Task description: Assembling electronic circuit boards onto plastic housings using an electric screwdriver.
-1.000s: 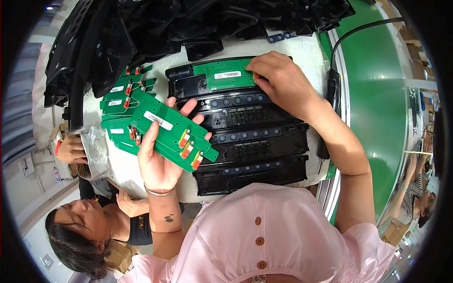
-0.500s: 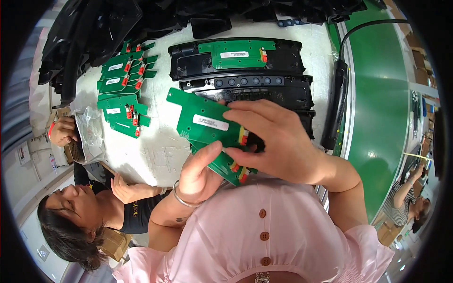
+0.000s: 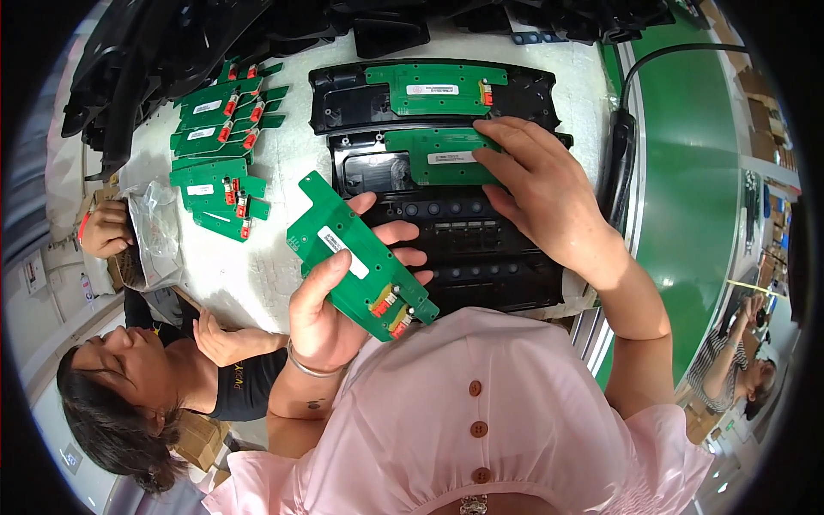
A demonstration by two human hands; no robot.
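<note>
While gripped in the left hand (image 3: 330,296), green circuit boards (image 3: 360,257) fanned above the white table (image 3: 257,275), fingers curled tight; right hand (image 3: 536,189) spread flat, pressing another board (image 3: 446,156) into a black housing (image 3: 378,167).

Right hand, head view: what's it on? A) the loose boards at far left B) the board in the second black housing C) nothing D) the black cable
B: the right hand lies flat on the green board seated in the second black housing, apart from the loose boards and the cable.
</note>
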